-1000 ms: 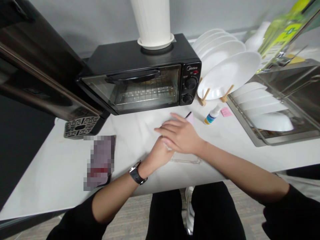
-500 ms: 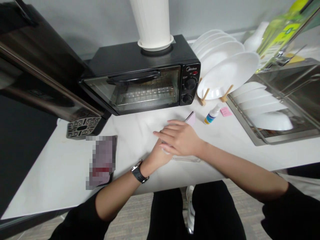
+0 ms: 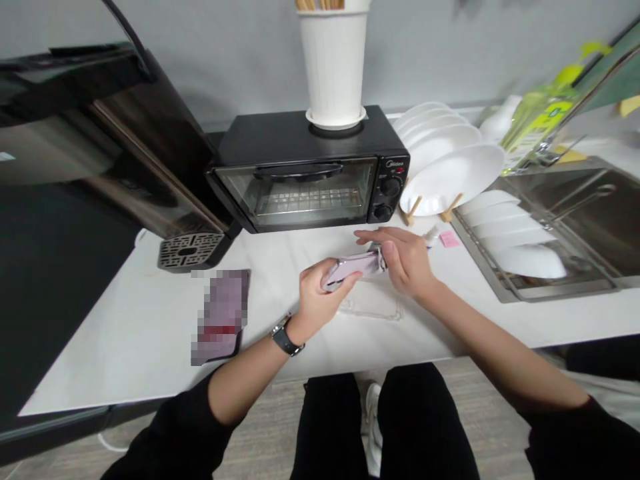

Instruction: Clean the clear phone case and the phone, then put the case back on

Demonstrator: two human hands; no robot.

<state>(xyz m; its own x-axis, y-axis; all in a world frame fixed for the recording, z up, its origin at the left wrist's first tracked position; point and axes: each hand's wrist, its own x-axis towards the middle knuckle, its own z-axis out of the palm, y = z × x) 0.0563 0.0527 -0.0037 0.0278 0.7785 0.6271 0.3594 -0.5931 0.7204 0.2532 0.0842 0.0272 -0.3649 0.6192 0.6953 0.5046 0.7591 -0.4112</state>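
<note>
A lilac phone [image 3: 353, 267] is raised above the counter, tilted, with my left hand [image 3: 320, 293] closed around its near end. My right hand [image 3: 405, 260] is at the phone's far end, thumb bent in and index finger stretched out. Something small and greyish shows between that hand and the phone; its kind is unclear. Below the hands a clear phone case [image 3: 373, 315] lies on the white counter [image 3: 280, 267]. Partly hidden behind my right hand stands a small white spray bottle [image 3: 432, 237], with a pink sticky note [image 3: 449, 239] beside it.
Left of my hands lies another phone-like object [image 3: 223, 313], blurred out. A black toaster oven [image 3: 305, 193] stands behind, a white pot [image 3: 334, 67] on top. Further right are plates [image 3: 455, 177] in a wooden rack and a sink [image 3: 505, 283] with stacked bowls [image 3: 530, 260]. A dark dispenser [image 3: 190, 250] stands left.
My hands were laid over each other; now they have come apart. The lilac phone, earlier on the counter behind them, is now lifted in my left hand. The view has shifted somewhat.
</note>
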